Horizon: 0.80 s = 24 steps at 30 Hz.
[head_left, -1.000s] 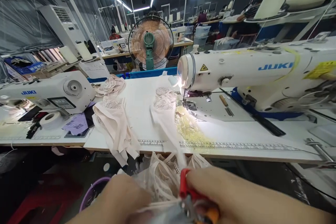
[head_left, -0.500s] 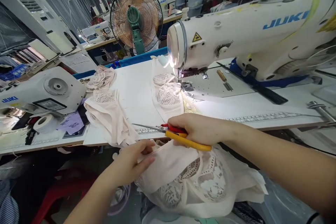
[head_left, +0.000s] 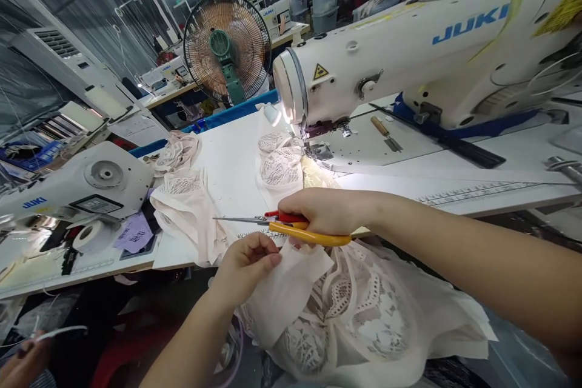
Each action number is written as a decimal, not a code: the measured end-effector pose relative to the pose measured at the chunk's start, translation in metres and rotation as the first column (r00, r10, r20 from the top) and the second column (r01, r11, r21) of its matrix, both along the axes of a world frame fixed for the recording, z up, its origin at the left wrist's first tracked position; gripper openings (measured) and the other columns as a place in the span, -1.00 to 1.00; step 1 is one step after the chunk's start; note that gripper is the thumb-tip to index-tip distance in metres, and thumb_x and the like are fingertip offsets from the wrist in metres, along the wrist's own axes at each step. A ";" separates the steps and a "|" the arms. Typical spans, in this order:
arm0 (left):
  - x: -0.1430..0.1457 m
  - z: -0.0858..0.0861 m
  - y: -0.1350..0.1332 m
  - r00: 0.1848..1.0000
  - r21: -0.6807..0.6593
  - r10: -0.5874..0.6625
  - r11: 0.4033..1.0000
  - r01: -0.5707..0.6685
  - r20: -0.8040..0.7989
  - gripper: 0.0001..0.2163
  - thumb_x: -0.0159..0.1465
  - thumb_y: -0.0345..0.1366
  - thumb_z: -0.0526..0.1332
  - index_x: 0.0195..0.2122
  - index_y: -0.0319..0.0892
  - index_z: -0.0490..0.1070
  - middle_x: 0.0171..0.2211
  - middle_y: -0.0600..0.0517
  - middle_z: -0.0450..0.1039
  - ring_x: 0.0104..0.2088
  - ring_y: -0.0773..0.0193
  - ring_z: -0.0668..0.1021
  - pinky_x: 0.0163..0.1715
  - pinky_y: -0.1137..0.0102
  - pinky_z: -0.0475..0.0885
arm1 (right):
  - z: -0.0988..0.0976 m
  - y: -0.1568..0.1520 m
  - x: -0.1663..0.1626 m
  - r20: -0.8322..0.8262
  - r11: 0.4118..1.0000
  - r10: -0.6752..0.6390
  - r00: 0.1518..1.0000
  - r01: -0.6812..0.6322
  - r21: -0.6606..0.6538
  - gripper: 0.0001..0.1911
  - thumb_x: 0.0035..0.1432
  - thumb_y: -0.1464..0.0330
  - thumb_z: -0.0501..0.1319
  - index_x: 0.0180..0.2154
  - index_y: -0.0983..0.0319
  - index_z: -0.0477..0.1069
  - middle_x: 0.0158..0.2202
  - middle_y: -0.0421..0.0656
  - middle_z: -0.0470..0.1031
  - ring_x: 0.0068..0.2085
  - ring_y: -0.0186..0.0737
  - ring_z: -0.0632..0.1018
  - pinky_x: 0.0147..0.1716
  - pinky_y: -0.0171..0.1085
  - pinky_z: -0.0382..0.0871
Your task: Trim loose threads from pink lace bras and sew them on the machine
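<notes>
My right hand (head_left: 321, 213) is wrapped round a pair of scissors (head_left: 291, 229) with red and yellow handles. Their blades point left over the table edge, and the tips look nearly together. Below them, a cream lace bra (head_left: 336, 315) hangs over my lap with its cups facing up. Thumb and fingers of my left hand (head_left: 252, 260) pinch the upper edge of its fabric panel. Part of that panel is folded over, and the right hand's fingertips beneath the scissors are hidden.
A sewing machine (head_left: 391, 60) stands at the right, its lamp lighting another lace piece (head_left: 279, 167). More cream pieces (head_left: 186, 203) lie left, beside a second machine (head_left: 104, 176). A wooden-handled tool (head_left: 384, 130) lies under the arm. Another person's hand (head_left: 27, 354) shows at lower left.
My left hand has moved right and lifted the fabric edge, so the panel now folds over. The scissors sit slightly further left in view. Another person's hand has appeared at lower left.
</notes>
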<state>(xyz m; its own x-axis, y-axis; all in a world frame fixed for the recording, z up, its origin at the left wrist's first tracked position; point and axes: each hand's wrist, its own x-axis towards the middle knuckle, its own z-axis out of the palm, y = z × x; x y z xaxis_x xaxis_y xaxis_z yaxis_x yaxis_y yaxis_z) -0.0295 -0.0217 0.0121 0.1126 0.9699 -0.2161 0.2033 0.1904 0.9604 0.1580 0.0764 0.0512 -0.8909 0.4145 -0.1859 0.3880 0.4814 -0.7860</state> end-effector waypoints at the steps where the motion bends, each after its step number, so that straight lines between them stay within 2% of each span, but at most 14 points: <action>1: 0.000 0.000 0.000 1.000 0.003 0.005 1.000 -0.005 0.017 -0.76 0.01 -0.18 0.34 -0.50 -0.23 0.34 -0.51 0.08 0.33 -0.50 0.40 0.33 -0.50 0.49 0.24 | 0.000 0.000 -0.001 -0.007 1.000 0.006 1.000 -0.005 0.014 -0.90 -0.08 0.43 0.16 -0.50 0.20 0.20 -0.47 -0.25 0.47 -0.44 -0.31 0.47 -0.54 -0.39 0.23; 4: 0.001 -0.002 0.002 0.999 0.011 0.017 1.000 -0.018 0.050 -0.77 0.01 -0.20 0.35 -0.50 -0.23 0.35 -0.48 0.07 0.34 -0.46 0.39 0.34 -0.46 0.49 0.24 | 0.000 0.000 -0.004 -0.026 0.998 0.016 1.000 -0.014 0.059 -0.92 -0.08 0.42 0.15 -0.49 0.20 0.22 -0.47 -0.24 0.46 -0.45 -0.30 0.45 -0.55 -0.37 0.20; 12: 0.002 -0.002 0.004 0.999 -0.028 0.038 0.999 -0.038 0.011 -0.72 0.00 -0.16 0.35 -0.51 -0.25 0.34 -0.56 0.12 0.28 -0.55 0.45 0.25 -0.54 0.52 0.15 | 0.001 0.000 -0.004 -0.028 0.993 0.020 0.999 -0.017 0.113 -0.87 -0.11 0.39 0.19 -0.50 0.21 0.20 -0.48 -0.24 0.42 -0.47 -0.32 0.40 -0.55 -0.36 0.15; 17: 0.004 0.000 0.005 0.999 -0.032 0.050 0.998 -0.049 0.013 -0.72 -0.02 -0.15 0.37 -0.51 -0.24 0.35 -0.55 0.11 0.30 -0.53 0.43 0.29 -0.52 0.51 0.19 | 0.000 -0.001 -0.005 -0.037 0.986 0.019 0.999 -0.013 0.165 -0.83 -0.08 0.35 0.17 -0.53 0.20 0.15 -0.53 -0.26 0.34 -0.53 -0.34 0.31 -0.58 -0.36 0.09; 22: 0.005 -0.003 0.004 0.991 -0.040 -0.063 0.997 0.068 0.122 -0.76 0.08 -0.13 0.30 -0.40 -0.23 0.47 -0.53 0.07 0.35 -0.51 0.39 0.34 -0.40 0.44 0.27 | 0.003 -0.008 -0.007 -0.054 0.977 -0.027 0.998 0.038 0.210 -0.78 -0.09 0.41 0.17 -0.56 0.18 0.08 -0.56 -0.27 0.24 -0.54 -0.35 0.24 -0.57 -0.35 0.08; 24: 0.004 -0.007 0.003 0.985 -0.067 -0.044 0.996 0.056 0.169 -0.77 0.09 -0.14 0.31 -0.40 -0.23 0.48 -0.56 0.08 0.34 -0.54 0.41 0.32 -0.42 0.45 0.25 | 0.004 -0.015 -0.006 -0.067 0.972 -0.067 0.995 0.081 0.219 -0.78 -0.05 0.41 0.17 -0.54 0.18 0.08 -0.55 -0.26 0.24 -0.53 -0.34 0.24 -0.56 -0.35 0.09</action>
